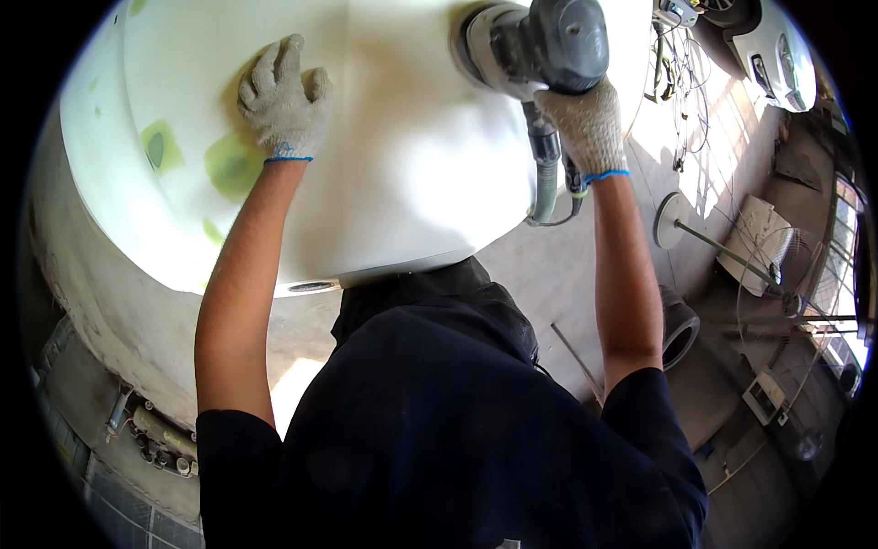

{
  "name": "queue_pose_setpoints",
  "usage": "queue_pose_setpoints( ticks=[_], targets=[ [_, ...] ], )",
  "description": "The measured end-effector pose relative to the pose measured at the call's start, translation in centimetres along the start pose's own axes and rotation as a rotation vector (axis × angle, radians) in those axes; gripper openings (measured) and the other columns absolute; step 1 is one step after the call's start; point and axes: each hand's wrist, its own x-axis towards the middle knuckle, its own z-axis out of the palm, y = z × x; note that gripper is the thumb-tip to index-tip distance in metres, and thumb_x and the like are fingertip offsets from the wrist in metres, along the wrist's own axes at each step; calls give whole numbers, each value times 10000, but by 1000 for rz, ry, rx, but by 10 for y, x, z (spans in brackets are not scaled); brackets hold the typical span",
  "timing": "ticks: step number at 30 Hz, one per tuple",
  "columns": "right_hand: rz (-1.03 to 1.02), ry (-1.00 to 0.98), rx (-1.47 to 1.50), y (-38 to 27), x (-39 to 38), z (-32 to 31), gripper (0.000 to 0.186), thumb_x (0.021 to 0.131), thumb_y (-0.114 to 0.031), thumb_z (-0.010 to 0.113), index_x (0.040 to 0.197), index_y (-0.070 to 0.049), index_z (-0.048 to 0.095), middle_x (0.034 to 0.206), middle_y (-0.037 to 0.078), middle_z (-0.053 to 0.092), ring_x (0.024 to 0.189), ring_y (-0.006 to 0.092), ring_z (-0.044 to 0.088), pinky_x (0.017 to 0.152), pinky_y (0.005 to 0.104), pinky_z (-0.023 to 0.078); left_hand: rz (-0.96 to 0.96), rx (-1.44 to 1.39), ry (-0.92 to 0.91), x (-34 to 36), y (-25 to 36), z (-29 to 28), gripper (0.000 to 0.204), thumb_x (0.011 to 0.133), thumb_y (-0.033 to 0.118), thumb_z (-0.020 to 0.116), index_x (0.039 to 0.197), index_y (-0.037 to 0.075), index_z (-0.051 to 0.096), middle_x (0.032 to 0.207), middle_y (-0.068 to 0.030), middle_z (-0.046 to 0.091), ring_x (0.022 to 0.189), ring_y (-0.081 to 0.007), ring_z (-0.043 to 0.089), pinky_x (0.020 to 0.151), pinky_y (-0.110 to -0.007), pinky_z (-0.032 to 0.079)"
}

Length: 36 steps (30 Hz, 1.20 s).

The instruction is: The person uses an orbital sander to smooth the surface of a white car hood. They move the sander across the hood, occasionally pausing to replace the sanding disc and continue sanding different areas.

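A broad white car panel (384, 165) with yellow-green sanded patches (231, 167) fills the upper middle, right in front of my body. Gloved in grey-white knit with a blue cuff, my left hand (285, 105) lies flat on the panel, its fingers spread. On the right, my right hand (585, 119), in a matching glove, is wrapped round a black and grey power sander (540, 46). The sander's round pad rests against the panel near the top. From its rear a grey hose (546, 183) and a cable hang down past the panel's edge. My right fingertips are partly hidden under the sander.
At right stand a pole with a round base (669, 220), a tyre (679, 331) and a white box-like thing (757, 242). Cables (681, 91) hang at the upper right, near another white car (777, 55). Tools and canisters (165, 439) sit at the lower left.
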Motion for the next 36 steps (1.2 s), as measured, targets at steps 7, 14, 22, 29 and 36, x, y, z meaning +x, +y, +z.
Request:
queue_pose_setpoints(
  ticks=[7, 14, 22, 29, 36],
  targets=[
    [-112, -8, 11, 1, -26, 13, 445, 762, -165, 775, 1119, 72, 654, 874, 159, 743, 798, 247, 728, 764, 374, 611, 0, 12, -1, 1, -5, 5, 556, 885, 358, 696, 1422, 251, 602, 1450, -44, 517, 1324, -337, 462, 1119, -551, 359],
    [-150, -149, 20, -31, -56, 39, 631, 822, -112, 683, 1410, 22, 495, 1003, 319, 727, 968, 483, 720, 923, 494, 584, 20, 5, 1, -1, -4, 1, 561, 884, 332, 682, 1432, 247, 595, 1456, -52, 515, 1322, -338, 464, 1130, -544, 346],
    [-166, -111, 12, -30, -52, 38, 580, 840, -123, 690, 1371, 34, 517, 1030, 334, 721, 1024, 476, 716, 943, 486, 582, -7, 3, -17, 0, -3, -1, 548, 892, 339, 681, 1426, 243, 604, 1459, -61, 525, 1327, -353, 461, 1137, -541, 345],
    [-188, -3, -82, -22, 17, 18, 397, 786, -178, 782, 1099, 38, 667, 804, 152, 741, 734, 227, 739, 702, 365, 620, -10, 25, -10, 2, -6, 6, 561, 898, 358, 680, 1441, 259, 585, 1448, -53, 513, 1308, -350, 466, 1123, -548, 360],
    [-159, -53, -126, -22, 8, 13, 447, 781, -172, 783, 1147, 48, 652, 803, 142, 740, 723, 207, 736, 688, 339, 624, -24, 51, -18, 2, -7, 8, 577, 899, 381, 677, 1457, 276, 570, 1469, -43, 491, 1305, -357, 463, 1105, -561, 379]
  ],
)
